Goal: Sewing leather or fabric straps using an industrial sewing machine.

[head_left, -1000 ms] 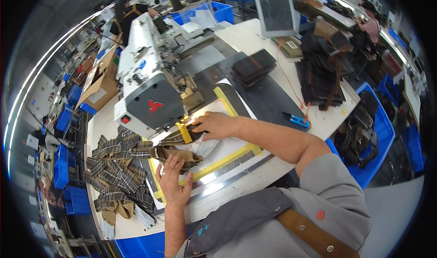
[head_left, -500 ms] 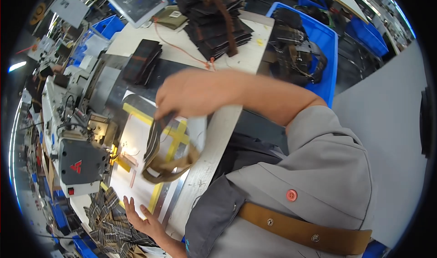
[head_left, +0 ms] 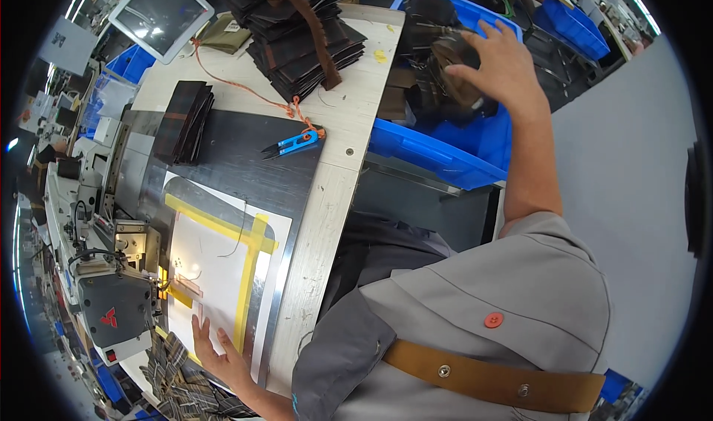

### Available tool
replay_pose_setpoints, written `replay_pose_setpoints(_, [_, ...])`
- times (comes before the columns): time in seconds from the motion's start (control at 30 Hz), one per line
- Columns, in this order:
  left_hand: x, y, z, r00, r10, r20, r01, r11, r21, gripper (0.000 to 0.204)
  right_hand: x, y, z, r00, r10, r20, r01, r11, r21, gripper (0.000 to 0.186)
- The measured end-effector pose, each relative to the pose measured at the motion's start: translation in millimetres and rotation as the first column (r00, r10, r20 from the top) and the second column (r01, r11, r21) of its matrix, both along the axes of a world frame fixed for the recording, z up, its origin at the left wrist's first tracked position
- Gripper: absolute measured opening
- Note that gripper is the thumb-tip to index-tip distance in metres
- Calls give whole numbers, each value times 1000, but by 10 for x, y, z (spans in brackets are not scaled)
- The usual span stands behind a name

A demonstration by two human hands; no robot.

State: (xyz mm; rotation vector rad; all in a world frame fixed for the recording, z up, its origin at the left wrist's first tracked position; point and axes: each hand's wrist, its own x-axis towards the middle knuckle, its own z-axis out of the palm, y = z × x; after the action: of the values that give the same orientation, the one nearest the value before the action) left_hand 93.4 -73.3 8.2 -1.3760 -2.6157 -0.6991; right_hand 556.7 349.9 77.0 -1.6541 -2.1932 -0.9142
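My right hand (head_left: 503, 68), fingers spread, is over the blue bin (head_left: 425, 147) at the right, with nothing in its grasp. Just beneath it, blurred dark and brown fabric pieces (head_left: 454, 68) lie in the bin. My left hand (head_left: 223, 358) rests open at the near end of a white sheet (head_left: 212, 261) edged with yellow tape. Beside its fingers is the needle area of a grey and white sewing machine (head_left: 119, 309), where a small lamp glows. Loose dark threads (head_left: 241, 235) lie on the sheet.
Blue thread snips (head_left: 293, 146) on an orange cord lie on the table beyond the sheet. Dark folded plaid pieces (head_left: 182, 124) and a taller stack (head_left: 297, 49) stand at the back. Plaid strips (head_left: 178, 376) pile up near the machine. A tablet (head_left: 160, 16) stands at far left.
My right hand has swung right from above the sheet to the bin and let go of the looped brown and dark fabric piece. My left hand stays near the sheet. The view has shifted.
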Motion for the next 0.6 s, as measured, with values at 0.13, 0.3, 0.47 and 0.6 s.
replay_pose_setpoints(0.13, [-83, 31, 128, 999, -44, -26, 44, 999, -26, 32, -822, -77, -141, 809, 399, -432, -547, 780, -303, 49])
replay_pose_setpoints(0.3, [-229, 211, 126, 996, 0, -85, -13, 987, -159, 29, -1831, -466, -309, 395, 719, -571, -910, 222, -350, 38])
replay_pose_setpoints(0.47, [-432, -459, 345, 957, 231, -175, -252, 962, -107, 19, -2459, -928, -324, 62, 836, -545, -842, -250, -479, 43])
replay_pose_setpoints(0.6, [-546, -1458, 344, 878, 468, -97, -478, 861, -176, 29, -2753, -1131, -300, -6, 846, -533, -785, -333, -522, 44])
